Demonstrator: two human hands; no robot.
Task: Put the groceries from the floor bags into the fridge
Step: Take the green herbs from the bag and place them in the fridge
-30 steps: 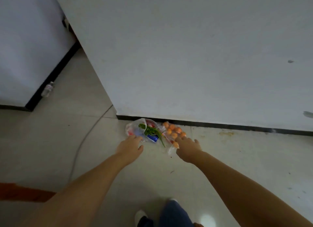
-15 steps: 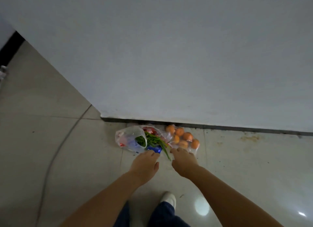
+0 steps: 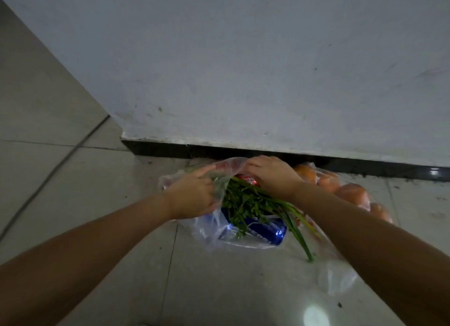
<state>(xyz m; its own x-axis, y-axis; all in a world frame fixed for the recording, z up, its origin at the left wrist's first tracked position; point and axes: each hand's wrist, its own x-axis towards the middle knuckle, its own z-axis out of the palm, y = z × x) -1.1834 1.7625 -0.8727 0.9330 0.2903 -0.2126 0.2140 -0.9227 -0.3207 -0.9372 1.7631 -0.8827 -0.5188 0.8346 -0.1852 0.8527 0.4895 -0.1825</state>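
Observation:
Two clear plastic bags lie on the tiled floor against a white wall. The left bag [image 3: 207,233] holds a bunch of green herbs [image 3: 246,201], a blue Pepsi can [image 3: 253,230] and a red can [image 3: 246,179]. My left hand [image 3: 192,196] pinches the bag's plastic at its opening, index finger stretched out. My right hand [image 3: 270,177] reaches into the bag mouth over the red can; its fingertips are hidden, so its hold is unclear. The right bag [image 3: 341,277] holds several oranges [image 3: 350,191] behind my right forearm.
A white wall [image 3: 243,70] with a black baseboard [image 3: 170,150] rises just behind the bags. A thin cable [image 3: 48,177] runs across the floor tiles on the left. A bright light reflection [image 3: 315,316] shows on the floor near the bottom.
The view has dropped much closer to the bags. Both hands moved forward from the floor in front of the bags onto the left bag, the left gripping its plastic, the right entering its mouth.

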